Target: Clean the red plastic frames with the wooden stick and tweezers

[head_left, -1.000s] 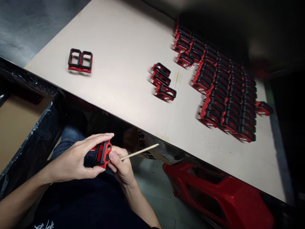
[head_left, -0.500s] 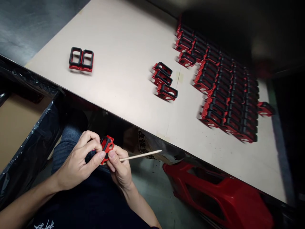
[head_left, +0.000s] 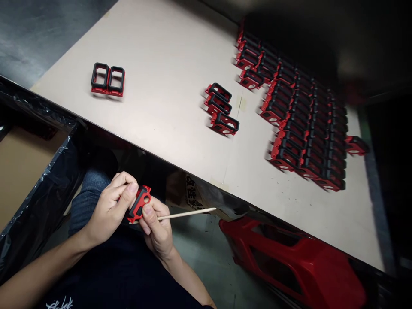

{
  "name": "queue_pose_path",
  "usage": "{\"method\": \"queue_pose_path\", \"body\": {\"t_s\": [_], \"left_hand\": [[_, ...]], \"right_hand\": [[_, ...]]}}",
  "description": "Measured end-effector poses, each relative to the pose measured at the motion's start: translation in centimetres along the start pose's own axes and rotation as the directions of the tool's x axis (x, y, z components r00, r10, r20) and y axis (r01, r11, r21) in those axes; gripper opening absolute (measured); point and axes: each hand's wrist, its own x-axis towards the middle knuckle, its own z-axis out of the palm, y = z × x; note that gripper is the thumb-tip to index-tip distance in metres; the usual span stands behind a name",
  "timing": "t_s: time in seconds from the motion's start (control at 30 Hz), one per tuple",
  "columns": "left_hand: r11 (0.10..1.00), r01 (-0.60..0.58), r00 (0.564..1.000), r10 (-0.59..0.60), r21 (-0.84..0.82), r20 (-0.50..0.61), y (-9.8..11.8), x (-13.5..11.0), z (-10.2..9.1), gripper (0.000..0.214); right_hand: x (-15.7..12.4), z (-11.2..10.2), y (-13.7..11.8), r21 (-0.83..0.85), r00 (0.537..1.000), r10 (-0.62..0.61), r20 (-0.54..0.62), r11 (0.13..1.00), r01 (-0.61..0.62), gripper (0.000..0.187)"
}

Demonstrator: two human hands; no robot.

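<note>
Over my lap, my right hand grips a red-and-black plastic frame with the thumb on its red face. The same hand keeps a thin wooden stick in its fingers, the tip pointing right. My left hand is closed at the frame's left side, thumb near its upper edge. Its fingertips are partly hidden, so whatever they pinch there does not show clearly.
On the pale tabletop stand two like frames at left, three frames mid-table, and dense rows of frames at right. A bin lined with black plastic is at left; a red plastic stool stands below the table's edge.
My left hand's fingers have curled in and its thumb has moved up along the frame. The frame has tilted and shifted slightly left, showing more of its red face.
</note>
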Motion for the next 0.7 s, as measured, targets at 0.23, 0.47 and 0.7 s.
{"method": "queue_pose_path", "body": {"t_s": [0.23,0.47,0.7], "left_hand": [[0.999,-0.053,0.996,0.053,-0.002,0.076,-0.6,-1.2,-0.8,0.03],[0.978,0.074,0.991,-0.05,-0.195,0.124,-1.9,-2.9,-3.0,0.021],[0.884,0.378,0.917,-0.319,-0.274,0.238,-1.7,-2.1,-2.6,0.048]], "right_hand": [[0.0,-0.2,-0.1,0.008,0.999,-0.021,0.034,1.0,0.021,0.048],[0.4,-0.7,-1.0,-0.081,0.998,-0.067,-0.015,0.995,0.066,0.05],[0.7,-1.3,-2.8,-0.505,0.944,-0.291,0.157,0.798,0.33,0.047]]}}
